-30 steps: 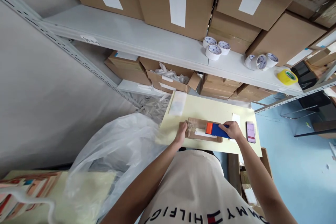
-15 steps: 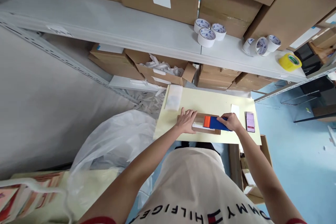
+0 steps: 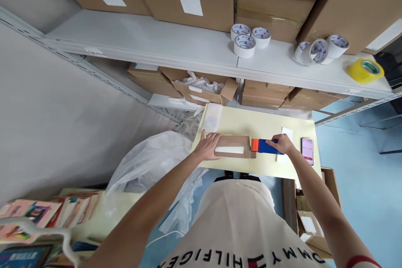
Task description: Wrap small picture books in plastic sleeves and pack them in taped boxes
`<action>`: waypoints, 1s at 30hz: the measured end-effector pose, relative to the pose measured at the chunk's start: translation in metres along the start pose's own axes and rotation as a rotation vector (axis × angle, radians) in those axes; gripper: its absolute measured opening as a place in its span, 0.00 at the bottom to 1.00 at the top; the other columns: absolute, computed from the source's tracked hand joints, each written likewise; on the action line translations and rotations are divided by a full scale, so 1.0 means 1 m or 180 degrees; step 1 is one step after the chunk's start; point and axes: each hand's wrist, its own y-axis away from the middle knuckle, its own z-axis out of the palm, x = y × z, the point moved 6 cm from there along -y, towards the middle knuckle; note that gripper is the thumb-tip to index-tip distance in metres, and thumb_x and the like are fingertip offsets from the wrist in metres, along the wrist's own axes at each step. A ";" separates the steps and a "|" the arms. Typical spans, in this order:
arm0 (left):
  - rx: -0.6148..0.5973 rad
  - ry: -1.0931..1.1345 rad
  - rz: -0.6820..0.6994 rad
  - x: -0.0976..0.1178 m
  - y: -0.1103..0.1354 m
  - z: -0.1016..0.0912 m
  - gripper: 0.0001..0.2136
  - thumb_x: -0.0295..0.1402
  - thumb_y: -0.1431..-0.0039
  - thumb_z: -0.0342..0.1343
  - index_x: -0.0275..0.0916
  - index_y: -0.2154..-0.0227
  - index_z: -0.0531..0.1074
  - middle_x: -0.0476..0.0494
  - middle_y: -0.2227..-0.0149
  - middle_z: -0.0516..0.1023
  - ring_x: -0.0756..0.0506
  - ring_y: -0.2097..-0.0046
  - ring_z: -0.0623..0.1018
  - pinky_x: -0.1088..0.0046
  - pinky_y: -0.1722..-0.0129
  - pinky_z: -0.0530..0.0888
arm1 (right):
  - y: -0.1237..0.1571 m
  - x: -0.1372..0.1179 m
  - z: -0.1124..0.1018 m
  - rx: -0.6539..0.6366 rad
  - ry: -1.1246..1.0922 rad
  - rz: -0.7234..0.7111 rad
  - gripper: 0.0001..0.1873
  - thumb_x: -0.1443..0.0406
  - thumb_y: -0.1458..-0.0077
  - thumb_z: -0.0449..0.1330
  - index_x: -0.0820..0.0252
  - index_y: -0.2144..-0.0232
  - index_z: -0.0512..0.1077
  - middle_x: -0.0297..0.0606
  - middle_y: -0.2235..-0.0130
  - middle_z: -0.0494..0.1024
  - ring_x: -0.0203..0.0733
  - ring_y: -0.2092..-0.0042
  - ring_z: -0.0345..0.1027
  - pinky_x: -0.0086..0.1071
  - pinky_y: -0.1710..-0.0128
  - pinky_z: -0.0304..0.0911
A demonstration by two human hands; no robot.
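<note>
On the pale yellow table lies a narrow brown cardboard box [image 3: 232, 140] with a white strip [image 3: 230, 150] along its near side. My left hand [image 3: 207, 146] grips the left end of this box, fingers over the edge. In my right hand [image 3: 282, 144] is a flat, oblong blue object with an orange end [image 3: 266, 146], held by its right part. Its orange end is at the right end of the box; whether they touch I cannot tell. What kind of thing it is does not show clearly.
A phone [image 3: 307, 150] and a white paper [image 3: 287, 134] lie at the table's right. A translucent white packet [image 3: 212, 118] is at its back left. The shelf [image 3: 194, 46] ahead carries boxes and tape rolls [image 3: 245, 46]. An open carton [image 3: 329, 184] stands below right.
The blue object has moved right, from over the box to its right end. The white strip shows more fully now. My left hand stays on the box. The head view has shifted.
</note>
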 end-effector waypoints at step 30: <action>-0.0350 0.0008 0.0546 0.127 -0.057 0.039 0.23 0.39 0.54 0.62 0.47 0.51 0.75 0.40 0.37 0.64 0.28 0.34 0.54 0.39 0.36 0.40 | -0.022 -0.031 0.059 -0.0739 0.1141 0.0383 0.19 0.52 0.45 0.61 0.63 0.64 0.77 0.54 0.62 0.80 0.54 0.60 0.76 0.38 0.63 0.64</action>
